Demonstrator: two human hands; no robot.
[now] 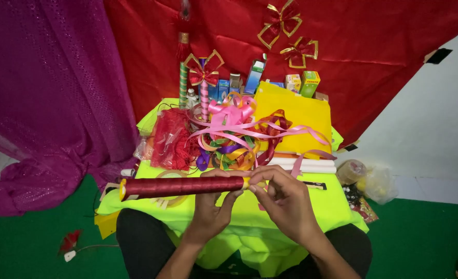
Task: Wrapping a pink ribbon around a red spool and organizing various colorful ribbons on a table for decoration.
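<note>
Both hands raised together, left hand (212,204) and right hand (286,199) fingers curled.

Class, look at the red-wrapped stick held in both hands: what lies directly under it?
Under the red-wrapped stick lies a neon-green cloth, with a tape roll partly showing. The left hand and right hand cover the cloth beneath them.
</note>
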